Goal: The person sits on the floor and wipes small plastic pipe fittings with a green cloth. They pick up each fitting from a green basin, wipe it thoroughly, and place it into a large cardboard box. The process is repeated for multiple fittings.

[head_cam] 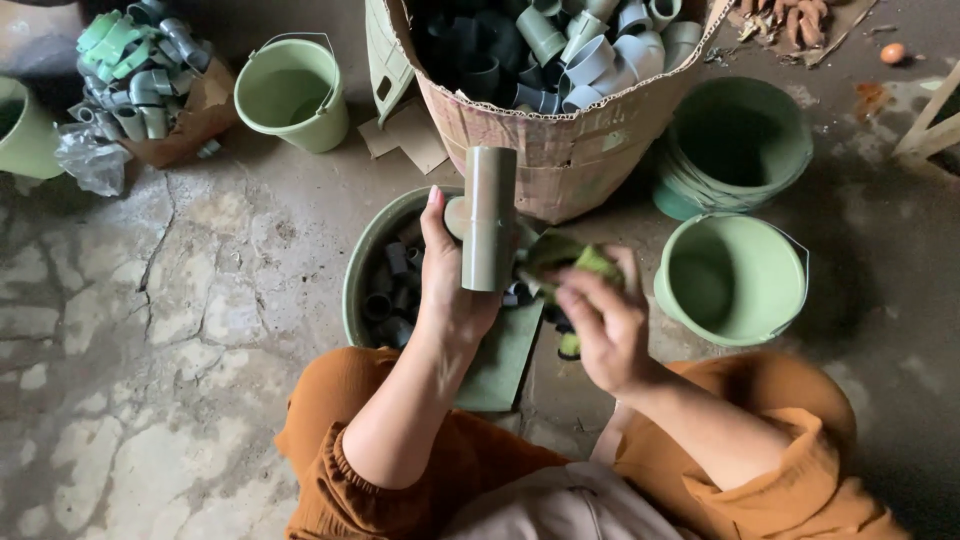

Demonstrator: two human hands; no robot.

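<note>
A single head-worn camera looks almost straight down from above the seated person, close over the lap and the cracked floor (150, 330). The person's knees lie at the near edge, while the cardboard box (560, 150) of fittings sits at the far edge. Buckets ring the view on both sides.

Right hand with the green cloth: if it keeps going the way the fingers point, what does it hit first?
Probably the olive pipe tee held upright in the left hand. The right hand points up-left with the green cloth, which looks nearly at the tee's side; depth is unclear.
</note>
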